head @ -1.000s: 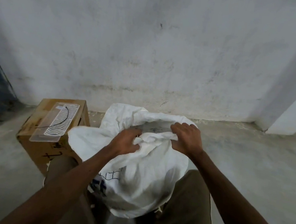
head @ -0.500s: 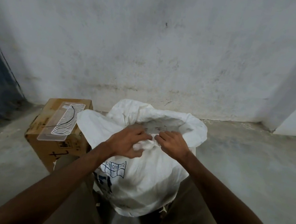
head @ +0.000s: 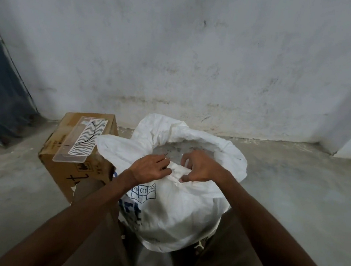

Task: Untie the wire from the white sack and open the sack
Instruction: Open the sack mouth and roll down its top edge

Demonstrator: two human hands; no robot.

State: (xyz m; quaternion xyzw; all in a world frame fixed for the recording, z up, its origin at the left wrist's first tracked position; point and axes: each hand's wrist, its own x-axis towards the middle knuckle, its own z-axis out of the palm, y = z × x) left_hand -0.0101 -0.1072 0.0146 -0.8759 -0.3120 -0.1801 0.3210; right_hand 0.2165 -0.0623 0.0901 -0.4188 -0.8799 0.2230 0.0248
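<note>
The near rim of the white sack (head: 175,208) lies bunched crosswise between the left hand (head: 150,170) and right hand (head: 199,167), both pinching it.

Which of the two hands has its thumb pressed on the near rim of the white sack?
The right hand: its thumb presses the white sack at the rim, fingers curled above. The left hand lies knuckles-up, its thumb hidden.

1. One view only, head-worn; wide-angle, straight lines bow toward the frame edges.
2. Faces forward and down; grey wall (head: 178,57) fills the upper half, concrete floor (head: 294,188) the lower.
3. Close range; both forearms enter from the bottom edge, white sack (head: 179,211) centred just below them.
4. No second view; nothing shared.
</note>
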